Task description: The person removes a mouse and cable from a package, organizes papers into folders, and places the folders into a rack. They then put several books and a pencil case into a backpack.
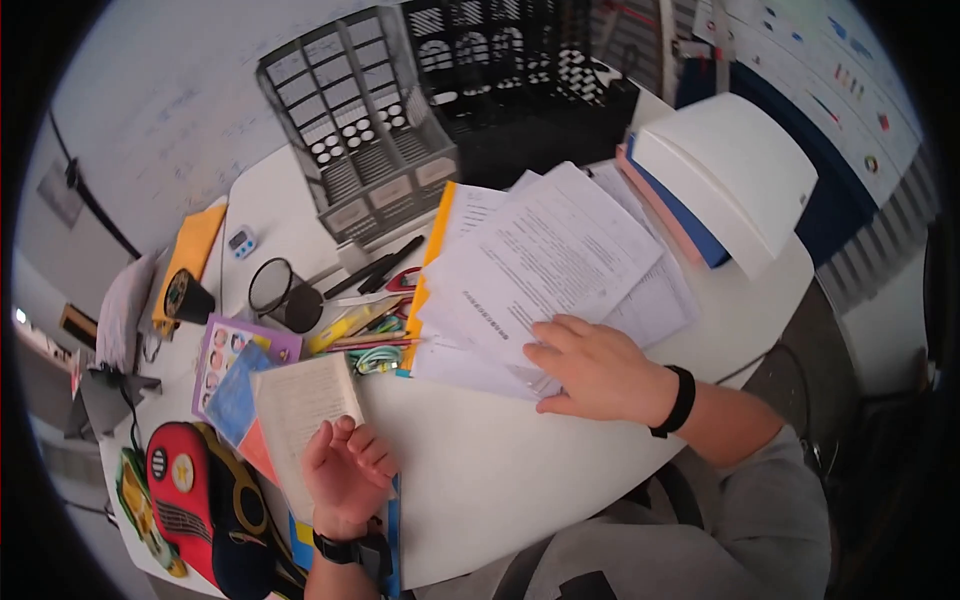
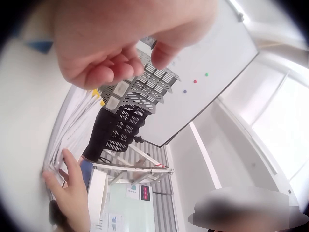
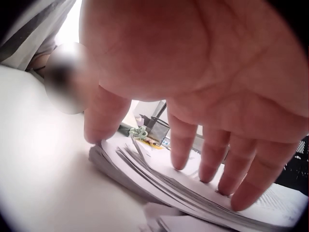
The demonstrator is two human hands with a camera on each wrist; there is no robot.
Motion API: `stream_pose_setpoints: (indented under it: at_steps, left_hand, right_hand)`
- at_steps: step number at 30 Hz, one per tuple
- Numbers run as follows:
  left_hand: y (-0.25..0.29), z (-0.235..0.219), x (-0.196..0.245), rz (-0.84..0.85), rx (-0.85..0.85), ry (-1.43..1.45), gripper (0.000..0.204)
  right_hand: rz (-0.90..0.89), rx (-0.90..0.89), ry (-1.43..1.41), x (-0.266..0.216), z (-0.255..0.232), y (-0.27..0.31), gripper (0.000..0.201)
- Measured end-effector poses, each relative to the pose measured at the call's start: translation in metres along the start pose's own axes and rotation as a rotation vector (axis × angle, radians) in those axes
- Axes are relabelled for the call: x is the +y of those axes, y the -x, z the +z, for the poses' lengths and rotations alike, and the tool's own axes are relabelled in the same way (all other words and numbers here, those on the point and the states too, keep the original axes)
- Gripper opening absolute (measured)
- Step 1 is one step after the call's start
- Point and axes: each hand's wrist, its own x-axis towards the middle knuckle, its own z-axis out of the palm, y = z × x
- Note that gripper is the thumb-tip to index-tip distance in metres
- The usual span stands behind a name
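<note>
My right hand [image 1: 600, 372] rests on the near corner of a fanned stack of printed papers [image 1: 545, 255]. In the right wrist view its fingertips [image 3: 208, 173] press down on the top sheets of the paper stack [image 3: 159, 179], and the thumb touches the stack's corner edge. My left hand [image 1: 348, 470] is raised palm up with loosely curled fingers and nothing in them. It overlaps a worn beige booklet [image 1: 305, 410] in the head view. Under the papers, a yellow-edged folder [image 1: 432, 270] shows along the left side.
Beyond the papers stand a grey file rack [image 1: 385, 180] and a black one [image 1: 490, 110]. Pens, red scissors [image 1: 404, 281] and a mesh cup [image 1: 288, 298] lie left of the papers. A red pencil case [image 1: 190, 490] sits at the left; white binders [image 1: 725, 165] stand at the right.
</note>
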Motion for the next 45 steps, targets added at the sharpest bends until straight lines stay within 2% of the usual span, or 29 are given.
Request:
stream_pose_setpoints:
  at_steps: [1, 2, 4, 5, 7, 11, 12, 15, 17, 18, 19, 20, 21, 22, 24, 25, 27, 28, 29, 31, 33, 35, 37, 38, 40, 41, 43, 44, 45]
  left_hand:
    - [0.0, 0.0, -0.002, 0.015, 0.01, 0.046, 0.029]
    - [0.0, 0.001, -0.002, 0.015, 0.01, 0.045, 0.03]
    - [0.001, 0.002, -0.003, 0.013, 0.007, 0.038, 0.031]
    - [0.001, 0.002, -0.003, 0.018, 0.007, 0.031, 0.032]
    - [0.001, 0.0, -0.003, 0.021, 0.009, 0.027, 0.033]
    - [0.0, 0.001, -0.003, 0.035, 0.022, 0.015, 0.033]
    - [0.001, -0.001, -0.003, 0.033, 0.024, 0.014, 0.033]
    - [0.002, -0.005, -0.002, 0.006, -0.028, 0.011, 0.032]
    - [0.005, -0.004, -0.003, -0.018, -0.142, -0.117, 0.037]
    - [0.007, 0.0, -0.006, -0.022, -0.141, -0.128, 0.037]
    - [0.01, 0.006, -0.013, -0.004, -0.16, -0.263, 0.045]
    - [0.013, 0.013, -0.021, 0.014, -0.178, -0.4, 0.059]
    - [0.013, 0.02, -0.031, 0.01, -0.173, -0.413, 0.059]
    - [0.012, 0.029, -0.041, 0.044, -0.194, -0.428, 0.068]
    - [0.012, 0.021, -0.045, 0.088, -0.265, -0.389, 0.089]
    - [0.014, 0.016, -0.045, 0.088, -0.267, -0.403, 0.089]
    - [0.018, 0.011, -0.046, 0.144, -0.221, -0.524, 0.087]
    - [0.017, 0.007, -0.044, 0.167, -0.148, -0.545, 0.075]
    - [0.016, 0.009, -0.044, 0.173, -0.142, -0.543, 0.075]
    - [0.009, 0.018, -0.042, 0.262, 0.139, -0.568, 0.067]
    - [0.015, 0.033, -0.04, 0.268, 0.15, -0.473, 0.06]
    - [0.016, 0.035, -0.039, 0.334, 0.168, -0.527, 0.055]
    - [0.018, 0.036, -0.033, 0.338, 0.182, -0.451, 0.052]
    - [0.018, 0.034, -0.029, 0.273, 0.142, -0.446, 0.053]
    - [0.018, 0.03, -0.023, 0.143, 0.052, -0.391, 0.056]
    - [0.016, 0.03, -0.024, 0.165, 0.08, -0.338, 0.056]
    - [0.017, 0.027, -0.015, 0.048, -0.028, -0.401, 0.054]
    - [0.017, 0.024, -0.016, 0.066, -0.042, -0.423, 0.053]
    - [0.018, 0.024, -0.016, 0.088, -0.018, -0.424, 0.053]
  right_hand:
    - [-0.039, -0.095, 0.0, 0.001, -0.002, 0.0, 0.052]
    - [-0.024, -0.093, 0.002, 0.0, 0.003, 0.002, 0.052]
    - [-0.07, -0.057, 0.152, -0.006, 0.022, 0.006, 0.03]
    - [-0.066, -0.059, 0.155, -0.009, 0.026, 0.007, 0.03]
    - [-0.142, -0.009, 0.214, -0.011, 0.031, 0.008, 0.014]
    - [-0.138, 0.044, 0.16, -0.011, 0.031, 0.005, 0.01]
    - [-0.123, 0.055, 0.063, -0.01, 0.026, 0.003, 0.011]
    - [-0.065, 0.105, -0.135, -0.016, 0.01, 0.0, 0.013]
    - [-0.025, 0.148, -0.233, -0.02, 0.001, -0.006, 0.016]
    - [-0.05, 0.248, -0.347, -0.024, 0.0, -0.013, 0.016]
    - [-0.074, 0.347, -0.464, -0.03, -0.002, -0.019, 0.018]
    - [-0.069, 0.356, -0.476, -0.038, -0.01, -0.027, 0.018]
    - [0.062, 0.177, -0.802, -0.048, -0.022, -0.036, 0.02]
    - [0.19, -0.013, -1.123, -0.059, -0.027, -0.046, 0.022]
    - [0.249, -0.035, -1.862, -0.089, -0.003, -0.067, 0.026]
    - [0.239, -0.026, -1.869, -0.104, 0.008, -0.077, 0.026]
    - [0.134, -0.117, -1.88, -0.127, 0.024, -0.088, 0.029]
    - [0.131, -0.12, -1.881, -0.129, 0.029, -0.089, 0.029]
    - [0.094, -0.145, -1.785, -0.132, 0.03, -0.09, 0.03]
    - [0.055, -0.197, -1.684, -0.128, 0.031, -0.089, 0.031]
    - [-0.255, 0.167, -1.089, -0.091, 0.007, -0.071, 0.036]
    - [-0.057, 0.26, -1.024, -0.05, 0.001, -0.06, 0.044]
    - [0.2, 0.336, -1.062, -0.021, 0.005, -0.051, 0.055]
    - [0.188, 0.277, -1.044, -0.016, 0.009, -0.048, 0.055]
    - [0.396, 0.138, -1.469, -0.015, 0.019, -0.034, 0.063]
    - [0.402, 0.073, -1.446, -0.015, 0.021, -0.03, 0.063]
    - [0.36, -0.119, -1.679, -0.023, 0.022, -0.034, 0.069]
    - [0.363, -0.137, -1.693, -0.027, 0.021, -0.035, 0.055]
    - [0.345, -0.167, -1.704, -0.025, 0.021, -0.034, 0.055]
